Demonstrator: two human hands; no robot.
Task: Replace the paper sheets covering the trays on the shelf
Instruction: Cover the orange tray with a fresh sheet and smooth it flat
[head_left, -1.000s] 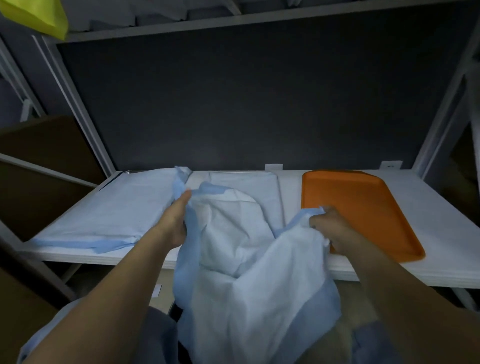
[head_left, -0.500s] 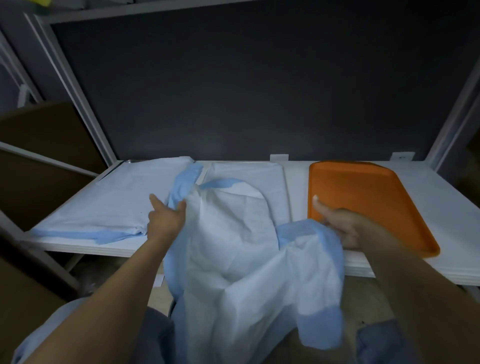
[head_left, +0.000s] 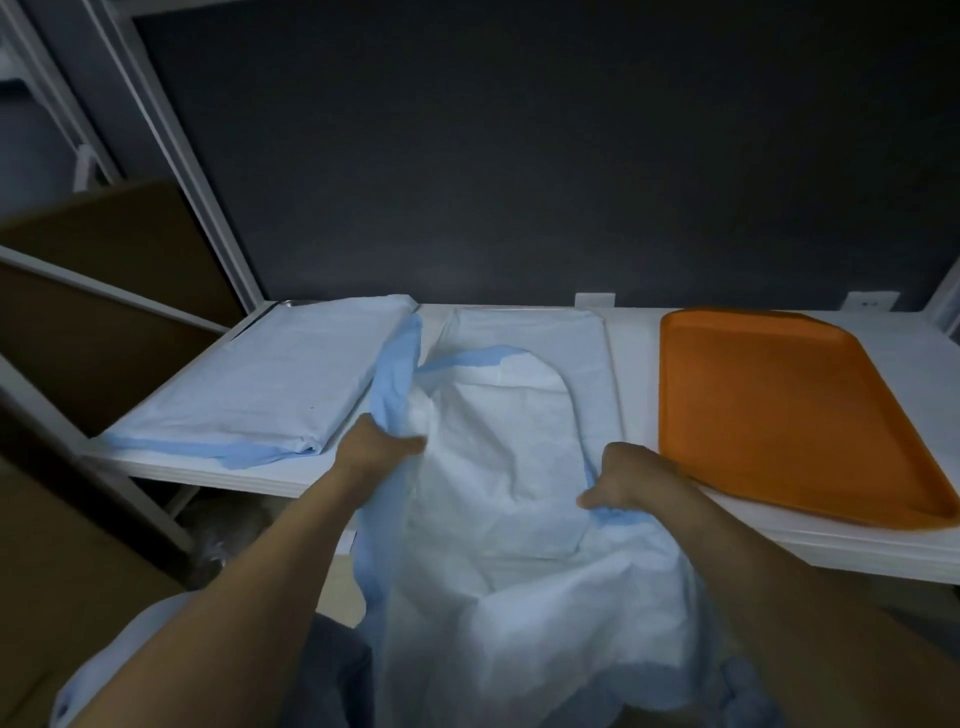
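Two hands share one loose paper sheet (head_left: 498, 525), white with a blue border, in the lower middle of the frame. It drapes over the front of the middle tray (head_left: 524, 327) and hangs well below the front edge of the shelf (head_left: 914, 374). The left hand (head_left: 382, 447) has its fingers curled round a bunched length of the blue border. The right hand (head_left: 628, 478) is clamped on the opposite edge, with its thumb pointing towards the centre.

The sheet is crumpled and slack between the two grips, so I judge the step to be opening it out flat. Whether it is meant for the middle tray or for the bare orange tray (head_left: 779, 415) at right cannot be told from here.

To do this well, each hand should work along to a corner of the border instead of holding a bunch. The hands should then draw apart until the creases ease. The paper looks thin, so a steady pull is safer than a snap.

The hanging part should be lifted above the shelf edge before the sheet moves sideways, or it may catch and tear. A strip of the blue border lies against the covered left tray (head_left: 260, 379) at middle left. Raising that side first should keep the tray's own cover from being dragged askew.
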